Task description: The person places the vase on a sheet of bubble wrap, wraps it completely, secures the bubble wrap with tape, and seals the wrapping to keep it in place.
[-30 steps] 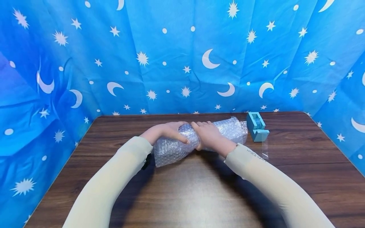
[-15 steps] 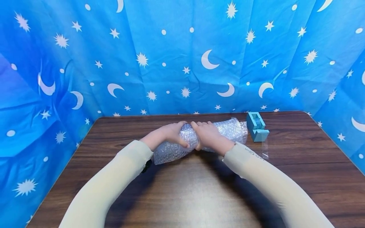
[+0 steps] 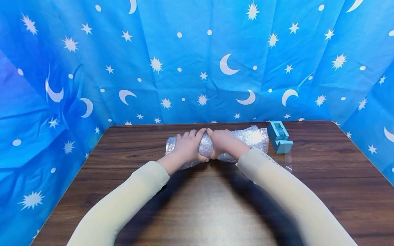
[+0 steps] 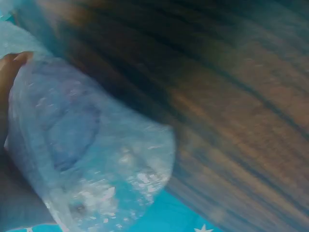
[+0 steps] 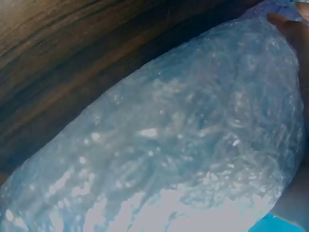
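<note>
A roll of clear bubble wrap (image 3: 246, 137) lies crosswise near the back of the table, and what it may contain cannot be made out. My left hand (image 3: 187, 147) grips its left half from above, fingers over the far side and thumb on the near side. Right beside it, my right hand (image 3: 224, 140) holds the middle of the roll, the thumbs almost meeting. The left wrist view has the loose, flared end of the bubble wrap (image 4: 111, 145), blurred. In the right wrist view the wrap (image 5: 169, 125) fills most of the picture.
A light blue tape dispenser (image 3: 280, 145) stands just right of the roll, a strip of clear tape (image 3: 288, 162) hanging from its front onto the wood-grain table (image 3: 203, 212). Behind the table hangs a blue cloth (image 3: 191, 82) with white moons and stars.
My left hand has shifted its grip, its fingers now spread over the top of the roll. The roll's left end has swung up, away from me. The right hand stays nearly in place.
</note>
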Motion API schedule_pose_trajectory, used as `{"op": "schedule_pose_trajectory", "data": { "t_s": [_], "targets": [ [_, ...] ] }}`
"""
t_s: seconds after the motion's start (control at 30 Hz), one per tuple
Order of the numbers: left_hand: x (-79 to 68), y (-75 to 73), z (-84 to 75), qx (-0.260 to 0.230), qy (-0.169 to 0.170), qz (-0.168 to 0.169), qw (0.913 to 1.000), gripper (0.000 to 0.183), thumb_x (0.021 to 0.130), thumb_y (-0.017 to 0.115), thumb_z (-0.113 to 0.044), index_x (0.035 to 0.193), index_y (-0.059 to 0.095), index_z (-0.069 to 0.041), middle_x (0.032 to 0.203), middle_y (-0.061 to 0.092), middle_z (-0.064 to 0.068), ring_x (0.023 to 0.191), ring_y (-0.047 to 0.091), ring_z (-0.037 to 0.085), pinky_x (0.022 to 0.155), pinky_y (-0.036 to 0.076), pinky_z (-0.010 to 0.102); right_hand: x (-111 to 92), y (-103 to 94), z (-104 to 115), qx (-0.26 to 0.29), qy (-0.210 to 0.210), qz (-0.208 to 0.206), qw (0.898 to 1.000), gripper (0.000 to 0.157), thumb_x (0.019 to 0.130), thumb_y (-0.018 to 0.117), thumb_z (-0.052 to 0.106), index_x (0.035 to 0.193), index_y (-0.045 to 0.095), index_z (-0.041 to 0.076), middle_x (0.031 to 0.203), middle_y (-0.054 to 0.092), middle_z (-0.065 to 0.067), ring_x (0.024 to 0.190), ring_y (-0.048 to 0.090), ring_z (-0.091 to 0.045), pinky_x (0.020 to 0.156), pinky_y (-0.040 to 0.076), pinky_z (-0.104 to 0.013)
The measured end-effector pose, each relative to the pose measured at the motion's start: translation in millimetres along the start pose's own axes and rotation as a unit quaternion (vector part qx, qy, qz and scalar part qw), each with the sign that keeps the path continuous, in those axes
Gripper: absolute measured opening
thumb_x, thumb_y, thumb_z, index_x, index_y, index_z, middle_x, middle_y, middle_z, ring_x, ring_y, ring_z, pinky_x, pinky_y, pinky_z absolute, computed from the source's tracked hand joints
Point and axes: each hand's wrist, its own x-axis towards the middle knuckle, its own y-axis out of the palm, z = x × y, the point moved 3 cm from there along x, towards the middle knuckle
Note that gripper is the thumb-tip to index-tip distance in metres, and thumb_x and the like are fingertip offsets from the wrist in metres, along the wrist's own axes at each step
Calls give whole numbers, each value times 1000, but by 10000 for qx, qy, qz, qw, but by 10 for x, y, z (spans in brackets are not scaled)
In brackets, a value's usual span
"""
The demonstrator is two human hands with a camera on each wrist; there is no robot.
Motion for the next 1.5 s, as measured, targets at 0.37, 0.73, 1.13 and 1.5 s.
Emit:
{"op": "schedule_pose_trajectory", "data": {
  "t_s": [0.37, 0.73, 1.13, 1.5],
  "targets": [
    [-22, 84, 116, 398, 540, -954, 9932, 111, 68, 92, -51, 154, 36, -7, 144, 54, 22, 131, 56, 42, 111, 43, 67, 68, -54, -29, 193, 3, -29, 9998, 100, 74, 88, 37, 151, 37, 0, 139, 63, -21, 126, 64, -34, 109, 53, -49],
    [14, 184, 172, 673, 814, -1274, 9862, 117, 63, 96, -49, 152, 37, -2, 149, 50, 25, 139, 50, 42, 118, 38, 64, 196, -13, -158, 719, 111, 739, 9946, 105, 77, 85, 38, 156, 29, -2, 147, 56, -22, 134, 57, -35, 117, 46, -47],
    [65, 175, 234, 1169, 1005, -1301, 9794, 117, 63, 95, -54, 154, 35, -10, 149, 50, 21, 140, 50, 39, 119, 34, 66, 289, -46, -260, 1494, -224, 1309, 9798, 88, 79, 81, 33, 145, 35, -1, 137, 55, -22, 125, 57, -33, 112, 48, -43],
    [127, 146, 201, 937, 1415, -1269, 9773, 103, 66, 95, -45, 145, 44, -2, 132, 61, 24, 121, 63, 39, 113, 47, 54, 248, -28, -327, 1826, 9, 1536, 9711, 99, 84, 79, 36, 157, 24, -3, 148, 49, -22, 135, 50, -35, 119, 42, -46]
  ]
}}
